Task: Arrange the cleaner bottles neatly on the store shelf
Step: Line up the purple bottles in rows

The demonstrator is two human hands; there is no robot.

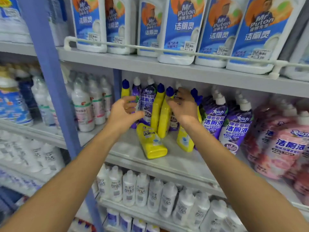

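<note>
The left hand (124, 111) is hovering, fingers loosely spread and gripping nothing, before the purple bottles (147, 101). The right hand (183, 106) is reaching among upright yellow bottles (157, 111) on the shelf (175, 158); I cannot tell if its fingers are gripping anything. A tipped bottle (151, 143) is lying near the shelf front.

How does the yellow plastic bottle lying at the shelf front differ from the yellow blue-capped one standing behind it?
The lying yellow plastic bottle is tipped over, base towards the camera; the standing yellow blue-capped bottle is nearly upright. The lying one shows its printed label, the standing one plain yellow. The standing one's cap shows; the lying one's is hidden. Both are yellow.
</note>
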